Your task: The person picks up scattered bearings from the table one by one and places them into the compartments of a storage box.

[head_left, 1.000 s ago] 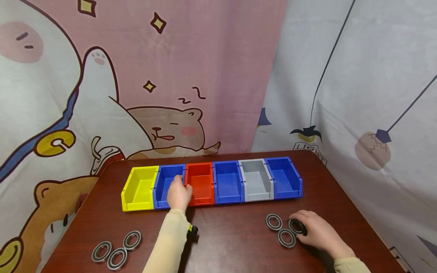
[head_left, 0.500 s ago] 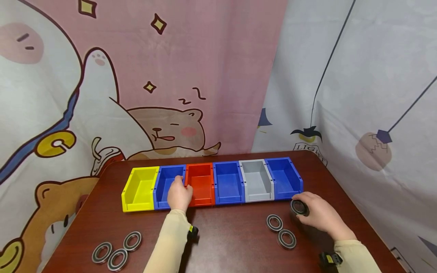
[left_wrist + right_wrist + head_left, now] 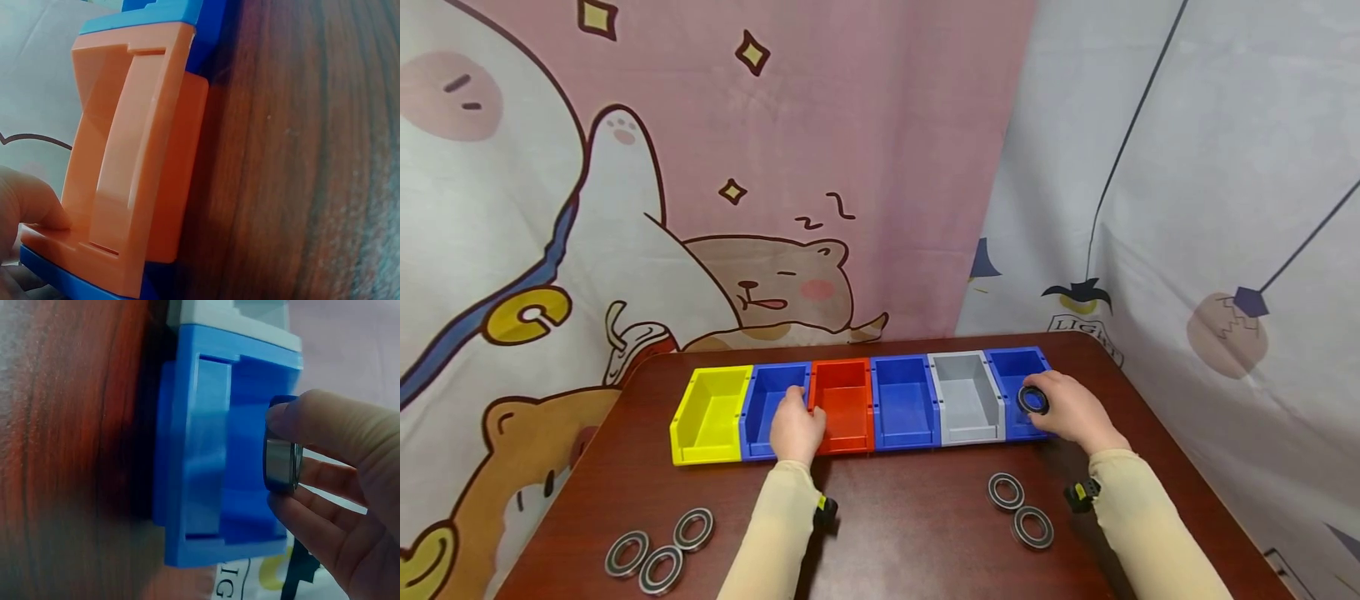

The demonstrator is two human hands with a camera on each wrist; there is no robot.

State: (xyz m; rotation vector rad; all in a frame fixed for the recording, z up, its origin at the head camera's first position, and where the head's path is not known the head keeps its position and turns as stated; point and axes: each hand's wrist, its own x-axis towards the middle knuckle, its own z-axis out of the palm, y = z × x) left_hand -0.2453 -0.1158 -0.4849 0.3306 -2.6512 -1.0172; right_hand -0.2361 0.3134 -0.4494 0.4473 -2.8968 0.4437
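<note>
My right hand pinches a ball bearing between thumb and fingers, over the blue storage bin at the right end of the row. In the right wrist view the bearing is edge-on at the bin's open mouth. My left hand grips the side walls where the red bin meets a blue bin. The left wrist view has its thumb inside the red bin, which looks orange there; the other fingers are mostly hidden.
Two bearings lie at the table's right. Three more bearings lie at the left. The row also has a yellow bin, another blue bin and a grey bin. A printed curtain hangs behind the wooden table.
My right hand has lifted one bearing from the group of three at the right and carried it forward over the rightmost blue bin. The left hand keeps its place.
</note>
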